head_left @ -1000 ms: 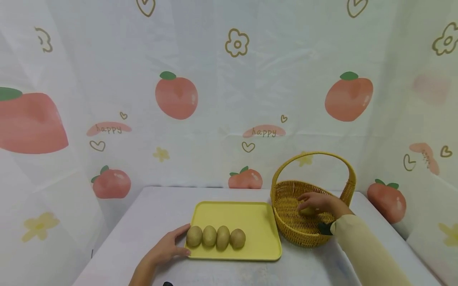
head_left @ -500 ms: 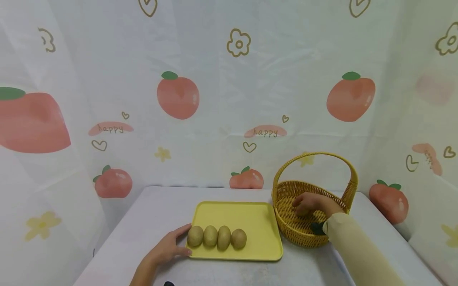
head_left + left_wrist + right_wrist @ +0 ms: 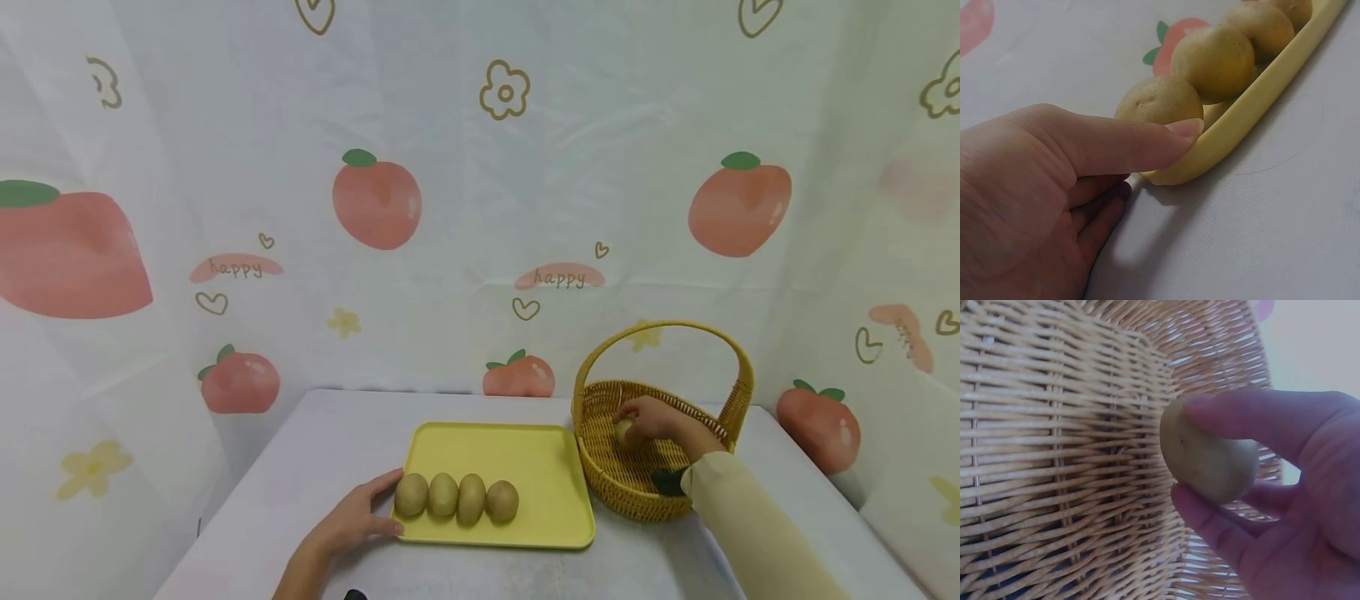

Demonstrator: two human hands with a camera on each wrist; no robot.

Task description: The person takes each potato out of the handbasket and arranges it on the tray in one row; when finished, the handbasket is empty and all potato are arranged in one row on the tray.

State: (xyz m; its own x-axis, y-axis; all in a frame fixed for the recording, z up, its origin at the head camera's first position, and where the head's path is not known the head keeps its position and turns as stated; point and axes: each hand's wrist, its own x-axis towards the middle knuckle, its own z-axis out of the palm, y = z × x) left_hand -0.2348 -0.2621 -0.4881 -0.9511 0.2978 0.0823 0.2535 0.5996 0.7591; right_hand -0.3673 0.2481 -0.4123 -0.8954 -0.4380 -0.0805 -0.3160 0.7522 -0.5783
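Observation:
My right hand (image 3: 651,418) is inside the yellow wicker basket (image 3: 637,500), where thumb and fingers grip a potato (image 3: 1210,456). Part of that potato shows at the fingertips in the head view. At the left end of the yellow tray (image 3: 487,446), my left hand (image 3: 352,518) holds the edge. Its thumb (image 3: 1141,144) lies over the rim by the near corner, while some fingers are hidden behind it. Several potatoes stand in a row along the tray's near side; the leftmost potato (image 3: 412,495) is close to this hand.
The basket's tall arched handle (image 3: 663,325) rises over its opening. Tray and basket stand side by side on a white-covered table (image 3: 337,442). Behind hangs a white curtain (image 3: 450,333) with printed fruit. A small black object (image 3: 355,595) shows at the bottom edge.
My right hand has shifted left within the basket and closed around the potato, which now shows at its fingertips. The left hand and the row on the tray have stayed put.

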